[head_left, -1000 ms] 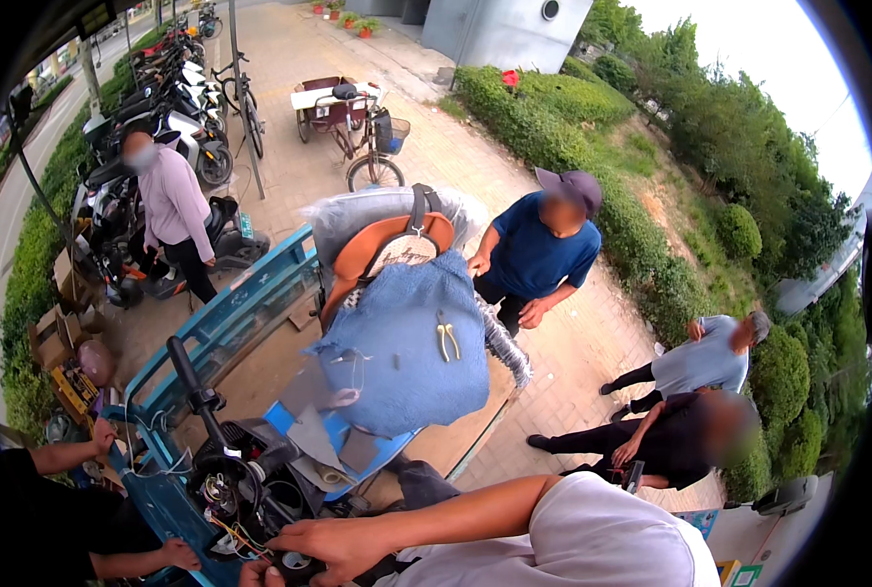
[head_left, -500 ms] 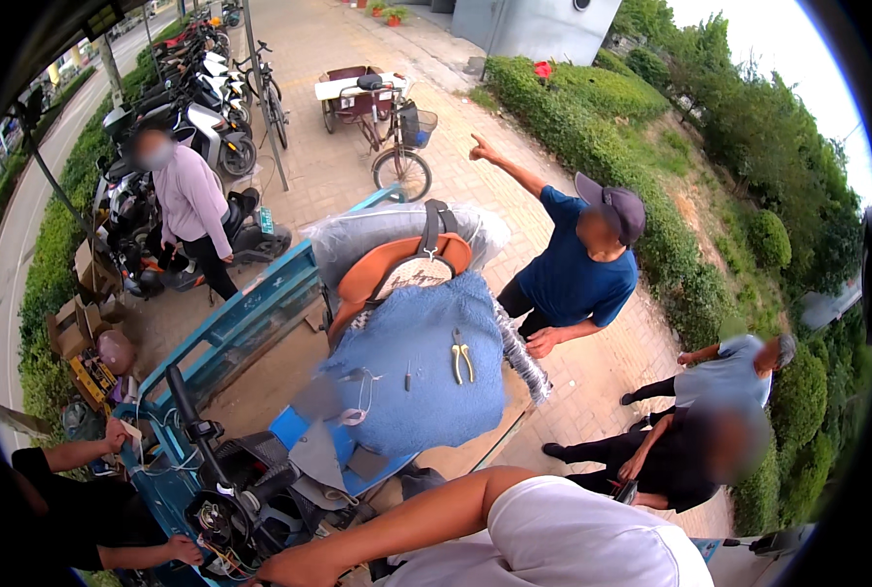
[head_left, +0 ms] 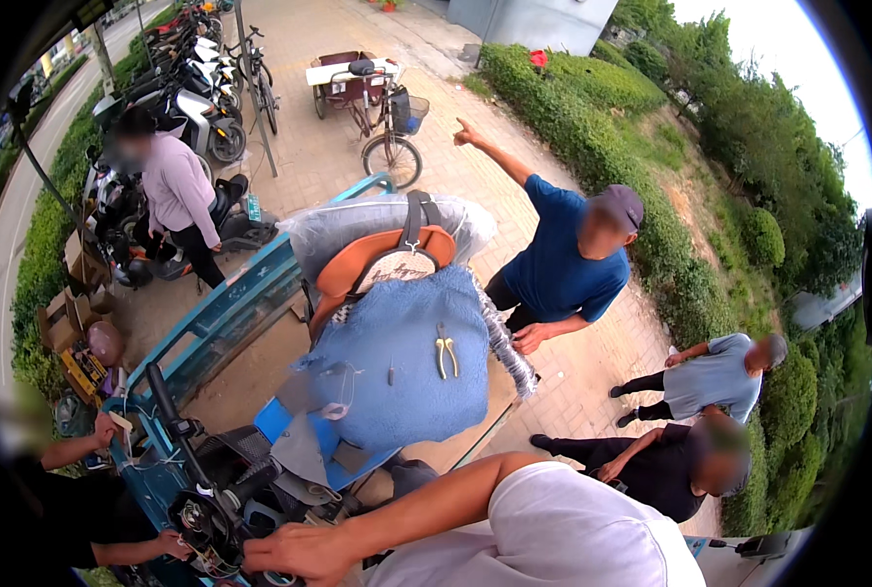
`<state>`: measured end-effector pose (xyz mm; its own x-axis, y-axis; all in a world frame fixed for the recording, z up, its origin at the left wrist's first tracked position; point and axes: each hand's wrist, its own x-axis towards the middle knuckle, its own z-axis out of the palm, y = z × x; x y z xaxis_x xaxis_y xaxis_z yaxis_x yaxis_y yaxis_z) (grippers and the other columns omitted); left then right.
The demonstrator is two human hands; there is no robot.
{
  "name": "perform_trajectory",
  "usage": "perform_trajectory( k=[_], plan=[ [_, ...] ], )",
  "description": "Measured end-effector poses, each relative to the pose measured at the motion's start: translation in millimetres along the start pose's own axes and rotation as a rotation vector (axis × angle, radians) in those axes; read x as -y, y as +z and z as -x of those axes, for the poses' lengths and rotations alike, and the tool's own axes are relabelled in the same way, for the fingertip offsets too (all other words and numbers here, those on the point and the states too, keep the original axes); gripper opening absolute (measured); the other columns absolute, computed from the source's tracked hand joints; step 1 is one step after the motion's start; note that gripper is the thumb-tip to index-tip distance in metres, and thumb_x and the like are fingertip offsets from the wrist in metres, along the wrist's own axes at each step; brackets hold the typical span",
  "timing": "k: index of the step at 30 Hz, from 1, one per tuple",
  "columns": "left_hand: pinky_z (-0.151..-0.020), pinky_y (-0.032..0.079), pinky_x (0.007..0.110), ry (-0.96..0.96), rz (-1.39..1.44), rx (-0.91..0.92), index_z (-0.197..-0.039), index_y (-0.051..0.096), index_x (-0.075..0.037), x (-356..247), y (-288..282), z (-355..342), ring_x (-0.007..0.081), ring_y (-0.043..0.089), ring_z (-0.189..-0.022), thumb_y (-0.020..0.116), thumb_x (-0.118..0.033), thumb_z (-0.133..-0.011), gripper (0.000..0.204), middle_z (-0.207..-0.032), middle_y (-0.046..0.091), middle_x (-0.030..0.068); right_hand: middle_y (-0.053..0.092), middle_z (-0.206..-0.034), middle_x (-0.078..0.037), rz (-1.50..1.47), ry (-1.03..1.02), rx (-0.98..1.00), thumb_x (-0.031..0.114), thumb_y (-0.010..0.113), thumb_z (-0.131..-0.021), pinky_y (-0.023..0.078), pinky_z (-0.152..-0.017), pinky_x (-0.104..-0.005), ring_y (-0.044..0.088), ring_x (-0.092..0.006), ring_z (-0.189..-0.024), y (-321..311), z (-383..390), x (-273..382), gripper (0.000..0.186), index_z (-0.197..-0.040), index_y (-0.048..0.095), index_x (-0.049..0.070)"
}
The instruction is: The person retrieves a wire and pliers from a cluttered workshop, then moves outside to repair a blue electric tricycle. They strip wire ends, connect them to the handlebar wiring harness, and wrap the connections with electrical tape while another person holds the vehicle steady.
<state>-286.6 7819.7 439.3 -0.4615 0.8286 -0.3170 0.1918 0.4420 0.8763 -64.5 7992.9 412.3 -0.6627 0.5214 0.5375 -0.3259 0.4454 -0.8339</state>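
My right arm in a white sleeve reaches left across the bottom of the view. My right hand lies with its fingers curled over the opened handlebar head of a blue electric tricycle, where loose wires show. What its fingers close on is hidden. My left hand is out of sight. Pliers lie on a blue cloth draped over the brown seat.
A person in black at the left has one hand at the same handlebar. A person in a blue shirt points away, beside the tricycle. Two people crouch at the right. Parked scooters, a cargo bicycle and cardboard boxes stand around.
My right hand has shifted right along the handlebar head. The person in the blue shirt raised an arm and points away. The view has moved closer to the tricycle.
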Motion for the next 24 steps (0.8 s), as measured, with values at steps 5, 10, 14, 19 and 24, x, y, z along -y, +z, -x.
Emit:
perform_trajectory(
  k=[5,10,14,19,24],
  plan=[
    [-0.058,0.042,0.03,-0.331,0.364,0.121,-0.086,0.052,-0.002,-44,25,-2,0.0161,0.049,-0.064,0.054,-0.016,-0.093,0.015,-0.076,0.051,0.0064,0.048,-0.106,-0.018,0.285,0.615,-0.03,0.029,0.065,-0.077,0.048,-0.077,-0.0446,0.055,-0.0393,-0.091,-51,98,-65,0.047,-0.116,0.048,0.008],
    [-0.055,0.043,0.029,-0.5,0.377,-0.143,-0.095,0.054,-0.003,-19,-1,9,0.0152,0.052,-0.066,0.056,-0.018,-0.092,0.015,-0.079,0.055,0.0048,0.05,-0.109,-0.021,0.66,1.229,-0.334,0.036,0.065,-0.078,0.05,-0.082,-0.0463,0.058,-0.0411,-0.094,-79,224,-139,0.05,-0.122,0.05,0.015],
    [-0.053,0.043,0.034,-0.464,0.357,-0.237,-0.1,0.054,-0.003,-13,-22,23,0.0194,0.053,-0.066,0.056,-0.011,-0.09,0.013,-0.078,0.055,0.0068,0.046,-0.118,-0.022,0.711,1.477,-0.388,0.034,0.065,-0.078,0.05,-0.083,-0.0468,0.058,-0.0413,-0.096,-95,254,-182,0.053,-0.125,0.048,0.016],
    [-0.059,0.044,0.043,0.329,-0.444,0.065,-0.112,0.052,0.001,34,-32,20,0.0336,0.052,-0.067,0.051,-0.007,-0.085,0.028,-0.08,0.055,0.0172,0.042,-0.126,-0.02,0.703,1.585,-0.327,0.035,0.066,-0.078,0.049,-0.086,-0.0476,0.057,-0.0415,-0.103,-121,247,-208,0.059,-0.129,0.044,0.015],
    [-0.071,0.043,0.051,0.187,-0.536,0.06,-0.122,0.05,0.002,30,-39,21,0.0421,0.053,-0.079,0.051,-0.011,-0.082,0.042,-0.091,0.056,0.0251,0.038,-0.133,-0.02,0.821,1.454,-0.347,0.037,0.068,-0.077,0.045,-0.092,-0.0468,0.051,-0.0408,-0.11,-112,210,-192,0.064,-0.129,0.042,0.009]
  ],
)
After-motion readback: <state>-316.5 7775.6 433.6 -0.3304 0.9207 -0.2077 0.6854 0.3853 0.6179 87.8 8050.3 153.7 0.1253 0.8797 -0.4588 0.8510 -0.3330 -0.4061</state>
